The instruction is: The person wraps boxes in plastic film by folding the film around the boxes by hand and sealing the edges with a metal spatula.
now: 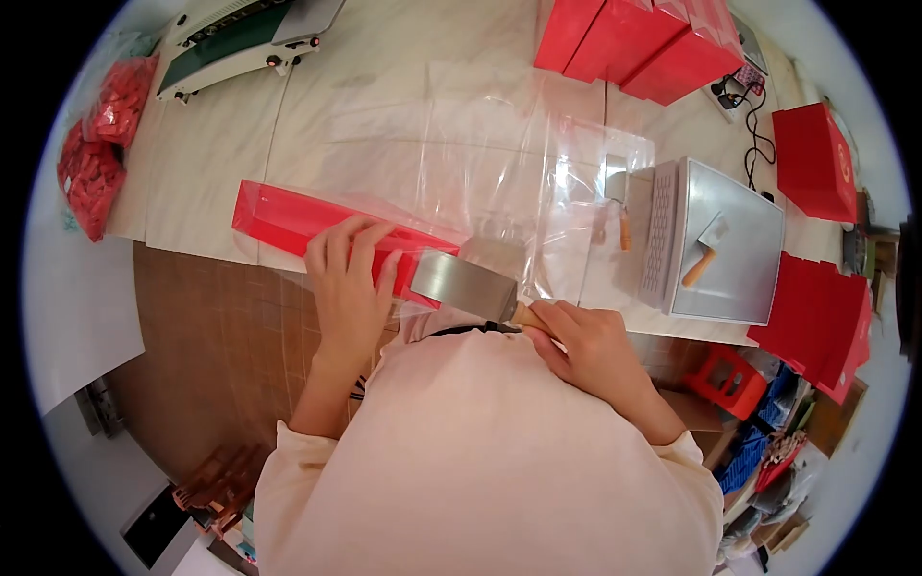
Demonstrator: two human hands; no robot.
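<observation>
Head view: the red box, wrapped in clear film, lies along the near edge of the table; its long axis slants from far left to near right, so that its right end points toward the right hand. The left hand is the nearer of the two; its fingers are spread across the box, thumb set apart, and hold it close to the right end.

The right hand is closed around the wooden handle of a broad scraper; the box lies to the left of this grip and slightly forward; the blade runs roughly in line with the box's long axis and overlaps its right end; whether the flat of the blade bears on the end face cannot be told from this angle.

Loose film extends beyond the box, forward and to the right; a second scraper rests on a metal-topped unit, well apart from both hands.
</observation>
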